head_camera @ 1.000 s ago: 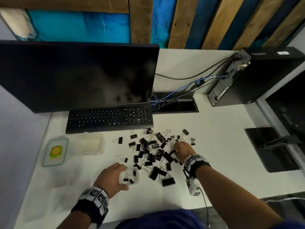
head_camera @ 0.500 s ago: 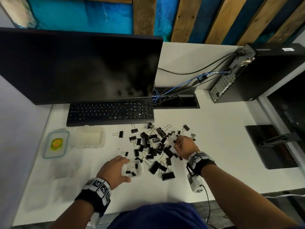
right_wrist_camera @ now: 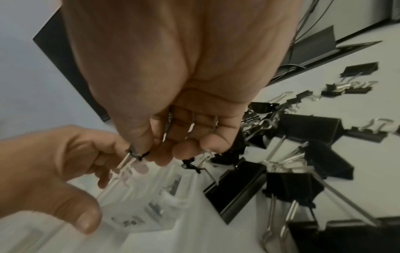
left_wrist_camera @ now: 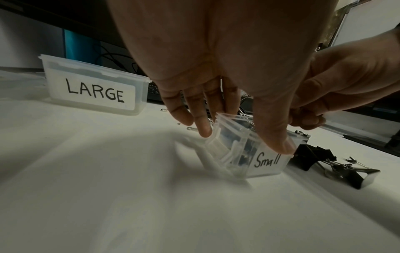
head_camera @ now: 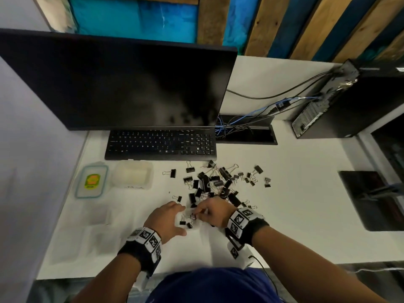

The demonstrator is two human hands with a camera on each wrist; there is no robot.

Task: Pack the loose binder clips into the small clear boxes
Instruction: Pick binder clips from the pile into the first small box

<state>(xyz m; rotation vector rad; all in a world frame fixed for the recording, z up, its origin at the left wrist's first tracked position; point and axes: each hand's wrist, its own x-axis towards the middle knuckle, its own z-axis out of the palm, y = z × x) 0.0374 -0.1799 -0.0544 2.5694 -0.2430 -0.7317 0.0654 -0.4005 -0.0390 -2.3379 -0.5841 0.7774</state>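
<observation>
- Two hands meet at the near edge of the white tabletop (head_camera: 295,215), over one small clear box (left_wrist_camera: 266,162).
- My left hand (head_camera: 167,221) has its grip curled round that box, thumb on the wall with the handwritten "Small" label, fingers on the far rim; the box is thin see-through plastic and sits tilted, mouth up.
- My right hand (head_camera: 215,212) pinches a tiny binder clip (right_wrist_camera: 137,155) between thumb and forefinger just above the box mouth; the black folded body is at the fingertips and its wire handle points down into the box.
- A few small clips already lie inside the box.
- Just beyond, the loose binder clips (head_camera: 220,184) lie in a jumbled heap: black metal wedges with silver wire loops, pointing every way.
- Left of the heap sit a frosted tub (left_wrist_camera: 95,87) labelled "LARGE" and a flat lid (head_camera: 91,181).
- Farthest back stands a black keyboard (head_camera: 160,145).
</observation>
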